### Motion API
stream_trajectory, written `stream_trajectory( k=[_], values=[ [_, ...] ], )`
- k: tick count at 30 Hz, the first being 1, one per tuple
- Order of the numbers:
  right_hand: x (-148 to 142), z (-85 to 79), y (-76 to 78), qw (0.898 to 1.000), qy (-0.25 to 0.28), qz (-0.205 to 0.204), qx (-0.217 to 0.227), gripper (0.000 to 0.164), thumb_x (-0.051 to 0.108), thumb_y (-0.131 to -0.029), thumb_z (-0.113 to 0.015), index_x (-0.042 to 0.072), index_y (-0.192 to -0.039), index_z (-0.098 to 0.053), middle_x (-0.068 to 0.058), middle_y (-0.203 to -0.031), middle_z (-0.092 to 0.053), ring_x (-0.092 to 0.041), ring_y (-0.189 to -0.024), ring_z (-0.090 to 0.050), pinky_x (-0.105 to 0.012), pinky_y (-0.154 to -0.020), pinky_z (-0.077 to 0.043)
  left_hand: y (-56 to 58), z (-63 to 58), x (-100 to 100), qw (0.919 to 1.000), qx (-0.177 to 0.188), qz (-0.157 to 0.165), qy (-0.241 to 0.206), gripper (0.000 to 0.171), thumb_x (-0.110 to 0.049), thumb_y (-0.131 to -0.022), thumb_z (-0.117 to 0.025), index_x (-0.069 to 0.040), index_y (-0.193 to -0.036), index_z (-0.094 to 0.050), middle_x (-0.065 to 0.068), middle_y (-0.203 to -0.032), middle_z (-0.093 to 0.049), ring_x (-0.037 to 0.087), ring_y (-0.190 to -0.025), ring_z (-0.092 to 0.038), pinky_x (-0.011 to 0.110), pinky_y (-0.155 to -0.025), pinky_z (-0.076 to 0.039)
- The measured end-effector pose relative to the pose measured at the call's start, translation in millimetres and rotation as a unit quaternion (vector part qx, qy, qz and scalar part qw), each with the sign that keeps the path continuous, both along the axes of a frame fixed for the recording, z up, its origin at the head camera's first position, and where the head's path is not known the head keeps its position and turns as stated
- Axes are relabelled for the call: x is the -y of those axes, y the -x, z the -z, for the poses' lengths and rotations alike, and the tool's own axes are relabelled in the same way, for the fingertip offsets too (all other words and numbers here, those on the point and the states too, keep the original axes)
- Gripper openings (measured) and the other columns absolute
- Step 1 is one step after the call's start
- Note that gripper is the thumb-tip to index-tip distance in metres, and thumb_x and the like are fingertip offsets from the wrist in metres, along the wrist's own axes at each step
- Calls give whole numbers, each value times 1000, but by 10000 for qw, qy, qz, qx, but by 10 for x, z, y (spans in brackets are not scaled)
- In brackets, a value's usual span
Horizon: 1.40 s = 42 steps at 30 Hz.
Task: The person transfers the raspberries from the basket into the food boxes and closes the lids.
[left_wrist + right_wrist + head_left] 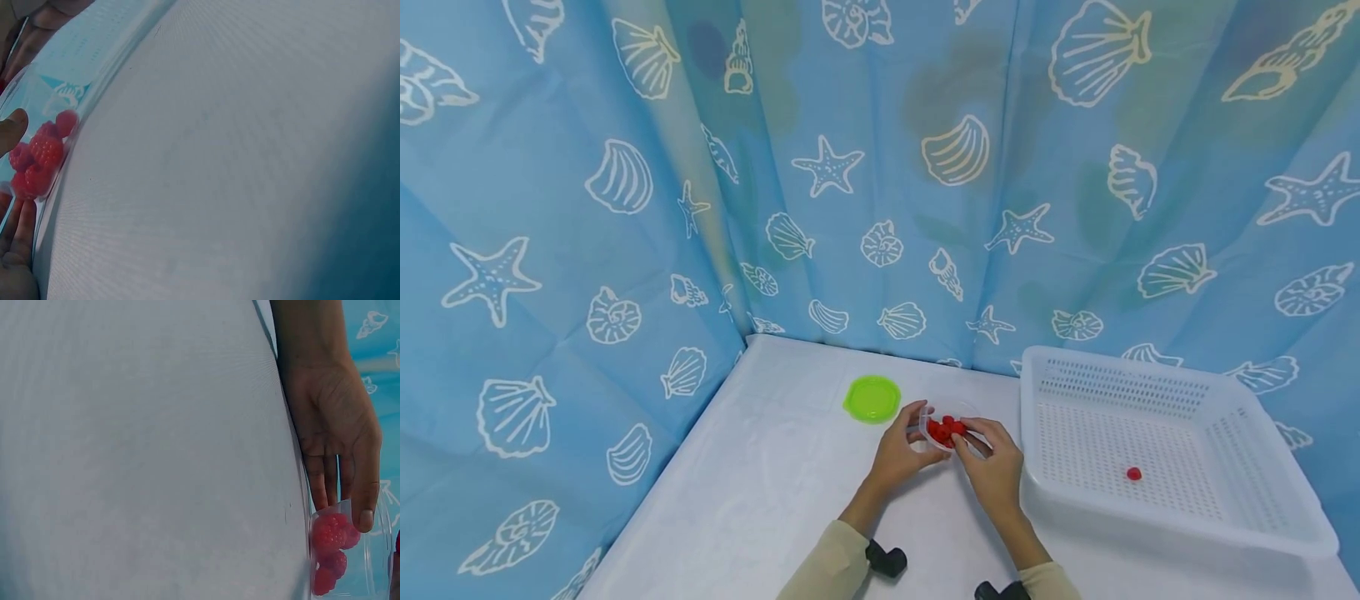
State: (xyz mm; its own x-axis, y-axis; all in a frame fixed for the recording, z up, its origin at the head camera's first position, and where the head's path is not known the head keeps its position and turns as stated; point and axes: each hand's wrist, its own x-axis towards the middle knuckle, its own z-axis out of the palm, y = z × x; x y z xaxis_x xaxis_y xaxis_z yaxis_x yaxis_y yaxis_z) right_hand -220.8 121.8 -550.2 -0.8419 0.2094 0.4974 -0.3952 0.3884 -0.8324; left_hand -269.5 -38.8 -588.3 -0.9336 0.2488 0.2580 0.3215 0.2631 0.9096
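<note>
My left hand (895,458) grips a small clear plastic tub (964,408) by its side, thumb at the near wall and fingers round the far side. Several red raspberries (45,151) lie inside, seen through the wall in both wrist views. Over the tub's right side, my right hand (996,471) pinches a raspberry (958,427) between thumb and fingertips. In the right wrist view that berry shows only as a red sliver at the right edge. A single raspberry (1134,473) lies in the white perforated basket (1180,525) on the right.
A bright green round lid (872,399) lies on the white-covered table (737,500), beyond and left of the tub. Blue curtains (880,183) with shell prints hang along the back and left edges. Black straps with camera mounts (887,559) sit at the wrists.
</note>
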Motion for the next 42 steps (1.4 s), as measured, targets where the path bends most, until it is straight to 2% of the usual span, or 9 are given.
stream_trajectory(
  k=[7,13,17,21,26,30,35,39,42],
  values=[
    [-26,57,18,9994,-230,-94,-221,32,-2,-80,-77,0,-112,-69,-8,-109,-63,-24,-102,-66,-18,-84,-49,14,16,3,10000,18,30,-18,88,-27,-74,-87,-14,-146,-39,-3,-138,-55,11,-120,-55,20,-92,-47],
    [-26,69,22,9986,-509,-83,-150,33,2,-81,-78,3,-113,-69,-6,-110,-64,-21,-102,-65,-19,-84,-50,2,6,-1,10000,78,-7,-20,87,-27,-74,-87,-15,-146,-39,-6,-137,-55,10,-118,-56,20,-92,-47],
    [-22,67,19,9970,-753,-89,-156,34,3,-80,-79,2,-112,-69,-5,-109,-64,-20,-101,-65,-25,-83,-52,-10,7,-5,9998,172,-77,1,87,-27,-73,-87,-16,-146,-40,-9,-137,-54,9,-119,-55,21,-92,-48],
    [-10,49,13,9960,-890,2,-9,35,4,-79,-80,4,-112,-69,-3,-109,-63,-18,-102,-65,-31,-83,-54,-11,22,-7,9997,233,-119,32,87,-29,-73,-87,-17,-146,-40,-10,-137,-54,8,-119,-54,21,-92,-48],
    [2,-11,0,9960,-837,113,285,35,3,-80,-79,8,-113,-69,0,-111,-62,-17,-105,-64,-31,-84,-53,-5,22,2,10000,63,-33,-3,86,-28,-74,-86,-13,-146,-40,-5,-138,-55,12,-121,-54,22,-93,-48],
    [-9,-200,-44,9977,-671,85,46,34,-1,-80,-77,7,-112,-69,-2,-110,-63,-19,-104,-65,-30,-83,-53,-9,9,6,10000,-31,-16,-8,87,-25,-74,-87,-10,-145,-40,-1,-137,-55,16,-121,-55,24,-93,-48],
    [-125,-661,-108,9972,-646,3,-368,31,0,-82,-76,9,-111,-70,-2,-111,-64,-17,-102,-66,-24,-82,-52,-17,-25,-2,9999,97,-67,13,87,-28,-74,-87,-13,-146,-40,-3,-137,-55,15,-121,-54,24,-93,-49],
    [-391,-987,-96,9953,-799,16,-542,29,0,-82,-75,8,-110,-70,-1,-110,-65,-15,-101,-65,-17,-81,-50,-10,-20,1,9999,128,12,-52,87,-27,-73,-87,-13,-146,-40,-4,-137,-55,15,-119,-55,24,-93,-49],
    [-683,-1162,-25,9918,-1150,86,-556,30,-3,-81,-75,6,-110,-69,-4,-110,-65,-18,-99,-66,-15,-80,-50,-6,-7,15,9999,93,51,-89,88,-27,-73,-87,-13,-145,-40,-3,-136,-55,15,-118,-55,25,-92,-50]
  ],
)
